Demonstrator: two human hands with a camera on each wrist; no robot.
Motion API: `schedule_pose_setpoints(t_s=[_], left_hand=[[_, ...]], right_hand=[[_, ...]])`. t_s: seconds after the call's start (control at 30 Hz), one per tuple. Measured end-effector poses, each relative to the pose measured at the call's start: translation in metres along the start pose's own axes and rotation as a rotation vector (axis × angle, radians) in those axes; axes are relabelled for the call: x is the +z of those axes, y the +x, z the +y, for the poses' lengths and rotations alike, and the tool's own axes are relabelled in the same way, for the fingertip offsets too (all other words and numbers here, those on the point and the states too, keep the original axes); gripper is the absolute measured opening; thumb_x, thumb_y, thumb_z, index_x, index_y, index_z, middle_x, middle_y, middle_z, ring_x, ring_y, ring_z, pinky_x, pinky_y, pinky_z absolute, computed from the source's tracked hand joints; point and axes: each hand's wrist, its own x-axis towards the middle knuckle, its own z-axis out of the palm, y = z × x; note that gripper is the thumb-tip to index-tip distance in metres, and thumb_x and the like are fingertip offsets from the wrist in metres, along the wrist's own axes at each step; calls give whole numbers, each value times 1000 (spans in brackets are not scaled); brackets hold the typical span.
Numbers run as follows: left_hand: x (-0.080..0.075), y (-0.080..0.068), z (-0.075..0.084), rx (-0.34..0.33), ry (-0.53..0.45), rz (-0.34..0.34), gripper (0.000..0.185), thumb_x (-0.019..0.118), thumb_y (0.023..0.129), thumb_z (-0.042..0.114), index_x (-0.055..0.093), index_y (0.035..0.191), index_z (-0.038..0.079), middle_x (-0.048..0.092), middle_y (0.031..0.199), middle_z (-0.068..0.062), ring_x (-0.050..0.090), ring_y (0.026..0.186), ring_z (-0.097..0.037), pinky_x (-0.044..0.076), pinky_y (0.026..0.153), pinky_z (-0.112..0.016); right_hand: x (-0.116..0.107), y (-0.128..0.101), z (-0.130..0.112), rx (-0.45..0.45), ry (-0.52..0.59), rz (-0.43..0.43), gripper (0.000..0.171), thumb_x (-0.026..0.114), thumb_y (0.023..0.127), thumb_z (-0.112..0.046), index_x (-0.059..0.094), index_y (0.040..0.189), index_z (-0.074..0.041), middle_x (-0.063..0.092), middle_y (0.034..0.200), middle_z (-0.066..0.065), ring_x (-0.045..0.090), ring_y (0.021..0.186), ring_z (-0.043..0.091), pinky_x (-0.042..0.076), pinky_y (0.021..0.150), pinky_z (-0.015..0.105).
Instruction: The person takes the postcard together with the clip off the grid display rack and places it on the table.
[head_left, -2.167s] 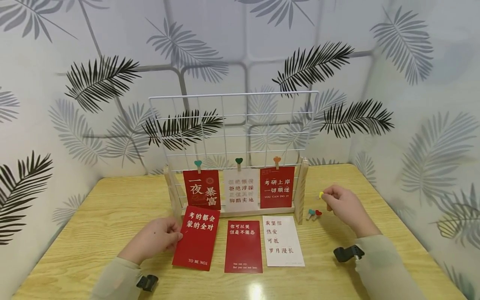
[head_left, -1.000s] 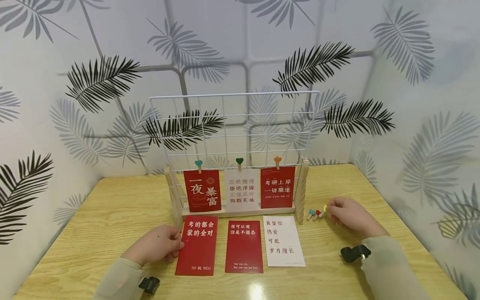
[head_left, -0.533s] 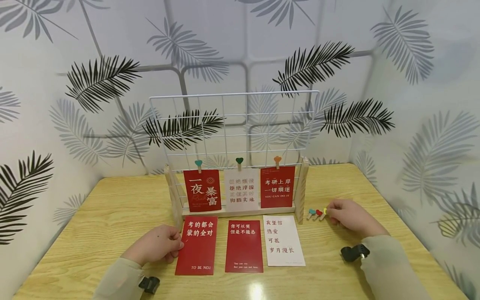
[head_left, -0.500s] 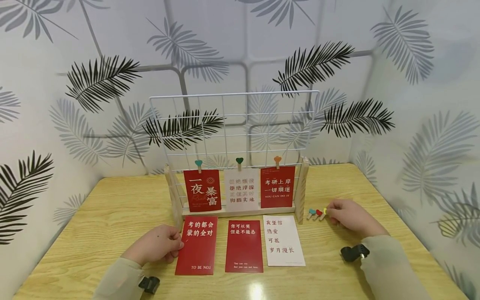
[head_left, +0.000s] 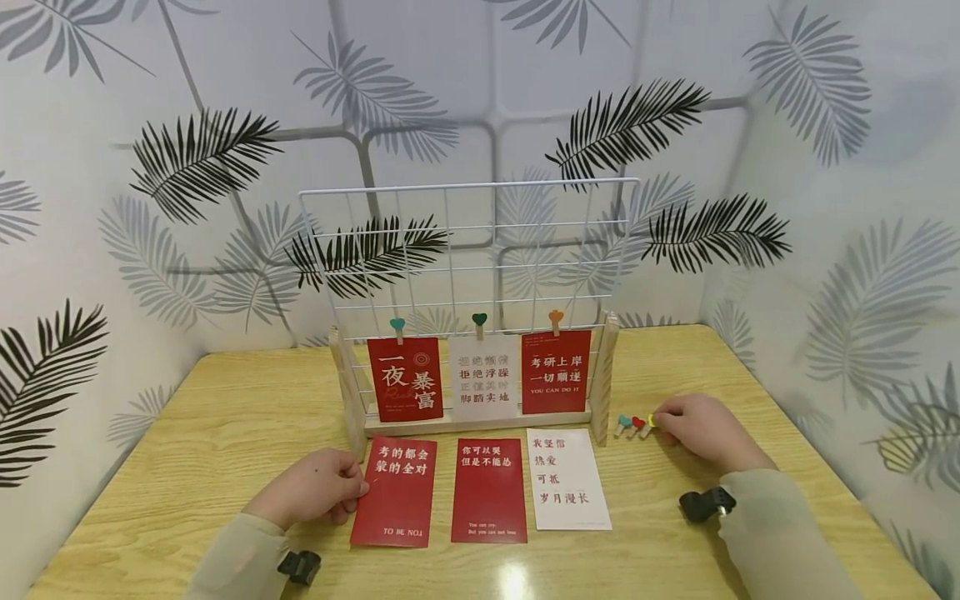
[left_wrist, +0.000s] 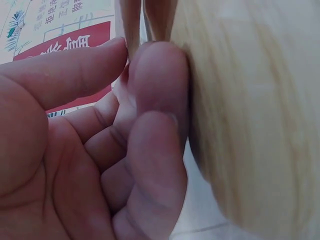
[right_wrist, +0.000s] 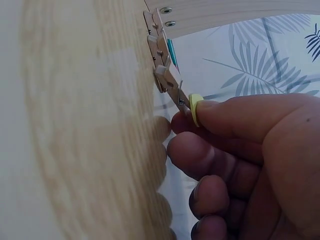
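your right hand [head_left: 693,427]: thumb and forefinger pinch the yellow-headed clip [right_wrist: 195,108], a small wooden peg with a flat yellow head, lying on the table at the hand's 9 o'clock; other fingers curl under. just beyond, at 9 o'clock again, a red-headed clip [head_left: 637,424] and a teal-headed clip [head_left: 622,423] lie side by side; the wrist view shows their pale wooden legs stacked close, heads largely hidden.

your left hand [head_left: 315,490]: fingers loosely curled, tips resting on the tabletop at the left edge of the red card [head_left: 396,491], a smooth matte rectangle with white lettering. whether a fingertip touches the card edge cannot be told; the wrist view is filled by blurred palm.

at 3 o'clock of that card: a second red card [head_left: 488,491], then a white card [head_left: 566,480], all flat, in a row.

at 12 o'clock: white wire grid [head_left: 468,250] in a pale wooden stand [head_left: 603,375], three cards hung by heart-headed pegs; the middle card's print is faint.

table [head_left: 225,417]: light wood grain, glossy near edge. both sleeves cut off at the frame's bottom.
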Motion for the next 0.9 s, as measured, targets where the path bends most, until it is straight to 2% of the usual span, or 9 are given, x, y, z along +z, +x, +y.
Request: schedule_pose_setpoints(t_s=[0.13,0.37,0.57,0.77,0.9], left_hand=[[0,0,1,-13,0,2,18,65,98,12,61,82,5,63,73,-7,60,63,-18,50,59,-33],[-1,-2,1,-9,11,10,18,65,98,14,61,83,5,62,73,-7,59,63,-19,49,59,-33],[0,0,3,-40,48,64,14,66,98,17,62,87,9,62,74,-6,59,65,-20,47,60,-34],[1,2,5,-67,104,119,13,67,99,20,63,90,12,62,72,-5,57,66,-21,44,61,-34],[1,2,6,-54,108,129,12,66,99,20,63,89,12,62,71,-5,56,65,-20,44,61,-34]], right_hand=[[0,-1,-3,7,1,4,19,59,100,-24,72,90,-14,59,67,-6,55,74,16,44,78,43],[0,-2,-6,47,46,13,23,59,102,-28,73,100,-10,60,69,-4,54,70,16,43,74,41],[1,1,-5,73,85,27,26,57,103,-30,72,108,-9,62,73,-2,55,71,17,43,75,41],[0,3,-4,43,84,57,28,55,105,-32,71,108,-9,59,69,-1,54,68,17,42,75,41],[0,2,-5,20,89,87,31,53,106,-33,71,111,-8,59,71,-1,54,70,18,42,74,41]])
